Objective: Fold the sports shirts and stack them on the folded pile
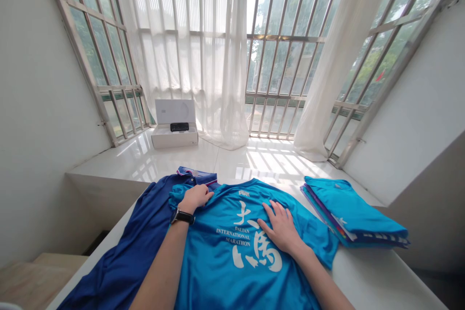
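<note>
A turquoise T-shirt [203, 261] with white lettering is spread out before me, its collar toward the window. My left hand [197, 197], with a black-strapped watch at the wrist, is closed on its left shoulder, where the sleeve is bunched up. Its fingertips are partly hidden. My right hand [280, 225] lies flat over the printed characters, fingers spread. Under the T-shirt's left side, a dark blue collared shirt [136, 240] lies partly covered. Close to the right sleeve is a stack of folded shirts [354, 208], turquoise on top.
The clothes lie on a white surface [366, 276] below a glossy window ledge [225, 160]. On the ledge stands an open white box [174, 140] with a black device [179, 127]. White curtains [225, 58] hang before the barred window.
</note>
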`<state>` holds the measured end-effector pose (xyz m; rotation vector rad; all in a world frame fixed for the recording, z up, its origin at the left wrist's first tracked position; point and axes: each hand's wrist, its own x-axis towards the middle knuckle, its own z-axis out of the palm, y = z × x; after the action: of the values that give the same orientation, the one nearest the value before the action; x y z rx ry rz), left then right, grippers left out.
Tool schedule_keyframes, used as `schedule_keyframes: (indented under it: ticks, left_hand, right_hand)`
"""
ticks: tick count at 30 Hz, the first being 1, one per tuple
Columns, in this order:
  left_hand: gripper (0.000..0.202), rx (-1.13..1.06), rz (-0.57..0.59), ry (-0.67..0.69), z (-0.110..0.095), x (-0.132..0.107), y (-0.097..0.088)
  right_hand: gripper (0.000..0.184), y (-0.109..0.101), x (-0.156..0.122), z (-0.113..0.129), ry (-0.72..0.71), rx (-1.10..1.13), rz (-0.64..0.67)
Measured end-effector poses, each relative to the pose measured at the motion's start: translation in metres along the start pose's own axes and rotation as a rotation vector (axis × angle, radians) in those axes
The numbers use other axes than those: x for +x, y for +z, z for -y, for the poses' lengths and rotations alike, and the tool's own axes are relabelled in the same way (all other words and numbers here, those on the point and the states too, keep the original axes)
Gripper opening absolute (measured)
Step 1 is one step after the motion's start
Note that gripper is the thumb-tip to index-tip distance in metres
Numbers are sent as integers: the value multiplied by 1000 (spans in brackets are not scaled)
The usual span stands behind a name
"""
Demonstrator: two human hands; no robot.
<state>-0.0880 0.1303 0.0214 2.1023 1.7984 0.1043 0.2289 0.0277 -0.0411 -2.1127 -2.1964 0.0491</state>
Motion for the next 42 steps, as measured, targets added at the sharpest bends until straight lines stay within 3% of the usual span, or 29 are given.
schedule_keyframes:
  ticks: [6, 10, 15, 19, 24, 31, 38, 42]
  left_hand:
    - [56, 171, -250, 80, -20, -1, 10]
    - [38, 50, -196, 57, -27, -2, 14]
    - [48, 18, -104, -64, -22, -2, 10]
    - [39, -29, -9, 31, -16, 2, 9]
    - [20, -219, -119, 293, -17, 8, 11]
    - [19, -509, -250, 402, -29, 2, -2]
    - [19, -339, -290, 297, -16, 3, -11]
    - [32, -326, -143, 252, -8, 2, -4]
  right_hand:
    - [71, 0, 0, 0, 0, 2, 2]
    - [71, 0, 0, -1, -6, 5, -4]
    - [70, 0, -1, 0, -7, 2, -3]
    - [70, 1, 0, 0, -8, 2, -7]
    - [70, 1, 1, 0, -6, -4, 1]
    - [70, 3, 1, -2, -8, 4, -8]
    - [70, 7, 1, -3, -12, 11, -21]
    - [70, 7, 2, -4, -9, 8, -22]
